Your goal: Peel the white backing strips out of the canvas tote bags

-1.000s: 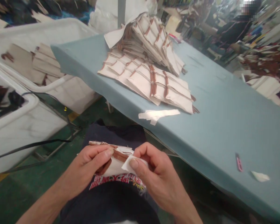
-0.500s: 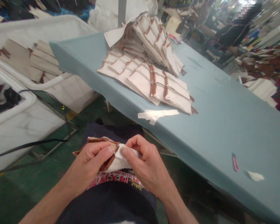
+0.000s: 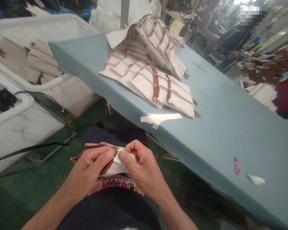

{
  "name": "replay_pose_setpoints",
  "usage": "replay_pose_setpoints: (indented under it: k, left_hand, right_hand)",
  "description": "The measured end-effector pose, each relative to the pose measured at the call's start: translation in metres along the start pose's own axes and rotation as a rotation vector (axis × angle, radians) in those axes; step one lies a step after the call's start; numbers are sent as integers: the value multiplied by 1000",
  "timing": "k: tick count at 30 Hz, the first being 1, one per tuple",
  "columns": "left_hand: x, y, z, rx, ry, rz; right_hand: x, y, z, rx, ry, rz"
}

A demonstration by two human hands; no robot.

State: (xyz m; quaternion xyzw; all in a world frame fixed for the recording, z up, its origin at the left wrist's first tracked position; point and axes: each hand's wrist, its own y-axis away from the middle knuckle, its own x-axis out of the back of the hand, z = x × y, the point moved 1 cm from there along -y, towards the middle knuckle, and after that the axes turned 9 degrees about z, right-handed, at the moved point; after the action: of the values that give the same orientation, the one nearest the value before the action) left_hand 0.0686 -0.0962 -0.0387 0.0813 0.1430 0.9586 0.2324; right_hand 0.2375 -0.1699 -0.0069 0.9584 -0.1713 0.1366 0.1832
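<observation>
Beside the worktop point(image 3: 218, 121), my left fingers point(image 3: 108, 155) pinch a brown-trimmed cream bundle point(image 3: 113, 170), seemingly to steady it; my right fingers point(image 3: 124, 157) grip a white slip point(image 3: 116, 157) against it. White strips point(image 3: 162, 118) lie at the worktop's edge, probably for reach.

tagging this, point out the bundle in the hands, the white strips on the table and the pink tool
bundle point(image 3: 115, 169), head view, on its pale lower part
white strips point(image 3: 161, 118), head view, on their middle
pink tool point(image 3: 237, 167), head view, on its handle
</observation>
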Motion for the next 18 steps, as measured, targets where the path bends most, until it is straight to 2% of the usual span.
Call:
replay_pose_setpoints:
  k: [8,15,18]
  left_hand:
    - [-3,2,5,-21,-16,-11]
    - [-8,4,17,-192,-184,86]
    - [-11,5,18,-207,-232,106]
  right_hand:
    - [-6,-4,4,9,40,47]
    - [-13,-4,10,36,65,108]
    - [-16,-4,15,40,54,127]
